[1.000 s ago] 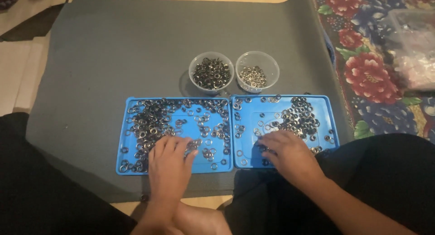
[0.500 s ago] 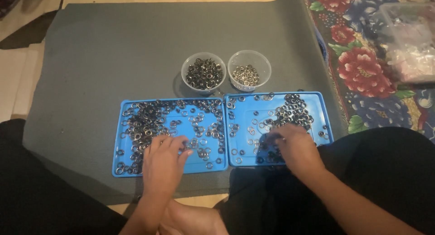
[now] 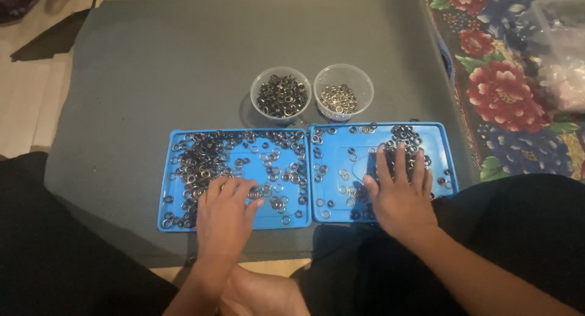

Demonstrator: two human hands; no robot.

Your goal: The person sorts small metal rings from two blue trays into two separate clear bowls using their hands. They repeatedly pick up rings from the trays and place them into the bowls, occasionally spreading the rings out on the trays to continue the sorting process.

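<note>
Right hand (image 3: 399,194) has slid forward, fingers now spread wide over the rings.
Left hand (image 3: 225,212) lies flat, loosely open; metal rings (image 3: 207,158) scattered under and beyond its fingertips on blue trays (image 3: 234,221).

A single view is given, taken from a camera worn on the head; the scene is looked down upon steeply from above and slightly behind the hands, facing away from the body; the grey mat (image 3: 183,66) is seen stretching to the far edge of the frame; the two blue trays (image 3: 292,217) are held near the centre, at close range, within arm's reach; the lap and forearms are caught along the near edge; a flowered cloth (image 3: 506,97) is cut off at the far right; no second view is supplied, so nothing is shared.
</note>
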